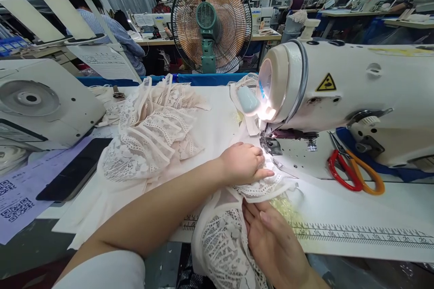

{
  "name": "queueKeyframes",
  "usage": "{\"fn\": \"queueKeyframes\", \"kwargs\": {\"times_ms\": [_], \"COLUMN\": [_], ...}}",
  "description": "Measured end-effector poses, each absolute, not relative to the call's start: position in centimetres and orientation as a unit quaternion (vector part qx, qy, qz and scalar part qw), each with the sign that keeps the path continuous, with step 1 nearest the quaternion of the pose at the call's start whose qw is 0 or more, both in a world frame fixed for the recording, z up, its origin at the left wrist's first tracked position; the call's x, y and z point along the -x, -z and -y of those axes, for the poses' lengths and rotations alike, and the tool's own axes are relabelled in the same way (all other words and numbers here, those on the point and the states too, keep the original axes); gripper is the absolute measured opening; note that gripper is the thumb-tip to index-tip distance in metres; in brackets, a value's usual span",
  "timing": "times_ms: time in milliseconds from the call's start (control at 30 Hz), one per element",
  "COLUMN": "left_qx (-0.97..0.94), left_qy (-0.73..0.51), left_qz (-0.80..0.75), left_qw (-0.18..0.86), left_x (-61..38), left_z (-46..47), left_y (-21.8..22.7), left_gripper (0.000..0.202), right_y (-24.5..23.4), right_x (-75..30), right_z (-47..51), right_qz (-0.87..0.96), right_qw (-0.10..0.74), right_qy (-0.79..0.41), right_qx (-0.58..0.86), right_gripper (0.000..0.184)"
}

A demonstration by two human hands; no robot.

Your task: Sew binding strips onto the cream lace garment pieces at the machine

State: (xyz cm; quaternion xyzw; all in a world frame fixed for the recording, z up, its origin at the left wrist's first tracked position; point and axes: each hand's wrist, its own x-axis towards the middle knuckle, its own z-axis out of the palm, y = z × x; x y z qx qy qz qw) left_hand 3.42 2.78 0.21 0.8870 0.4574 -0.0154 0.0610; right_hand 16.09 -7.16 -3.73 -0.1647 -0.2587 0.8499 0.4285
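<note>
A white lace bra (222, 244) hangs over the front edge of the table, and its upper part runs up to the needle area of a sewing machine (339, 86). My left hand (242, 162) presses on the lace just in front of the presser foot (270, 145), fingers bent together and thumb along the fabric. Lower down, my right hand (273, 237) grips the bra's edge from the right, its fingers partly tucked beneath the cloth. The machine's lamp lights the stitching spot. Fabric and fingers hide part of the seam.
Several more lace bras (145, 140) lie piled to the left, beside a black phone (76, 169) and printed sheets (20, 207). Red-and-orange scissors (354, 171) rest right of the needle. A printed ruler (359, 233) runs along the front. Behind stand a large fan (212, 20) and a person in stripes (118, 36).
</note>
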Motion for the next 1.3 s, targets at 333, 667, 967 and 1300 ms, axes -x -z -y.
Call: {"fn": "queueKeyframes", "kwargs": {"times_ms": [333,667,967,1300], "left_qx": [-0.876,-0.863,-0.871,-0.901], "left_qy": [0.027,0.053,0.101,-0.014], "left_qz": [-0.481,-0.501,-0.481,-0.433], "left_qw": [0.012,-0.049,0.028,-0.002], "left_x": [-3.1,-3.0,-1.8,-5.1], "left_z": [-3.5,-3.5,-3.7,0.9], "left_y": [0.2,1.0,-0.9,1.0], "left_gripper": [0.052,0.066,0.044,0.039], "right_y": [3.0,4.7,4.0,3.7], "right_x": [-15.6,-16.2,-25.7,-24.9], "right_z": [6.5,6.6,4.1,-2.9], "right_qz": [0.232,0.287,0.745,0.904], "right_qw": [0.414,0.37,0.25,0.234], "right_qy": [-0.856,-0.824,-0.458,0.105], "right_qx": [0.203,0.319,0.415,0.341], "right_gripper": [0.046,0.054,0.04,0.026]}}
